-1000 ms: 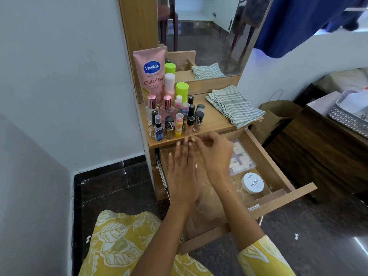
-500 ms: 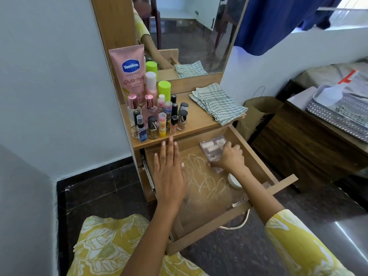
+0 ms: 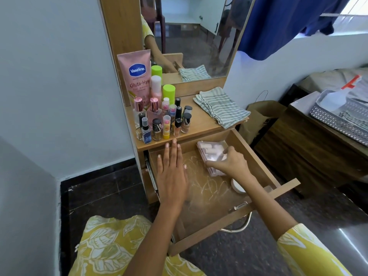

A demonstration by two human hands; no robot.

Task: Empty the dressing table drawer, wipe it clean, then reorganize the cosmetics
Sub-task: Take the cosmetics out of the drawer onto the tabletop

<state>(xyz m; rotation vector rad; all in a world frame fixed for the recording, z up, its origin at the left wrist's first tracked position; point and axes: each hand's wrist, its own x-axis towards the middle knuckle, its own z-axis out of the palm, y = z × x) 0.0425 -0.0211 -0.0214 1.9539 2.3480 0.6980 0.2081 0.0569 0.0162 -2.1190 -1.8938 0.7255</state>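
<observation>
I see the drawer [image 3: 258,156] pulled out under the counter [image 3: 203,124], its floor marked with white powder streaks. On the counter stand the cosmetics [image 3: 159,116] in a group, beside a folded striped cloth [image 3: 221,106]. My left hand [image 3: 172,176] lies flat over the drawer, fingers straight and together. My right hand [image 3: 233,164] grips a clear plastic packet [image 3: 211,152] inside the drawer, fingers curled on it. A white jar [image 3: 237,187] sits near the wrist.

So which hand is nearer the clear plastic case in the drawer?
Right. The right hand grips the clear plastic case; the left hand lies flat over the drawer floor, apart from it.
</observation>
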